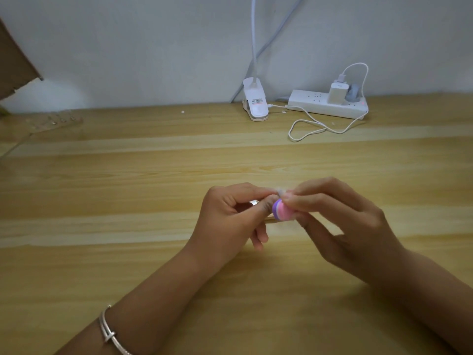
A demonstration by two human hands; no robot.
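**Pink-and-purple disc held between both hands, lower centre of the frame**

The pink-and-purple disc, small and layered, sits just right of the frame's centre line over the wooden table; whether it clears the surface cannot be told. The left hand enters from the lower left, its thumb laid against the disc's purple face and its forefinger curled over to the upper edge, so the two digits clamp on the disc; the remaining fingers fold beneath. The right hand enters from the lower right, with thumb and forefinger closed on the pink side and the other fingers loosely bent behind. Where the two forefingers meet above the disc there is a pale, blurred speck, too small to identify. A silver bracelet circles the left forearm at the bottom left.

At the upper centre, against the grey wall, stands a white clip lamp base. To its right lies a white power strip carrying a white charger, and a white cable loops on the table in front of the strip. A piece of cardboard fills the upper left corner
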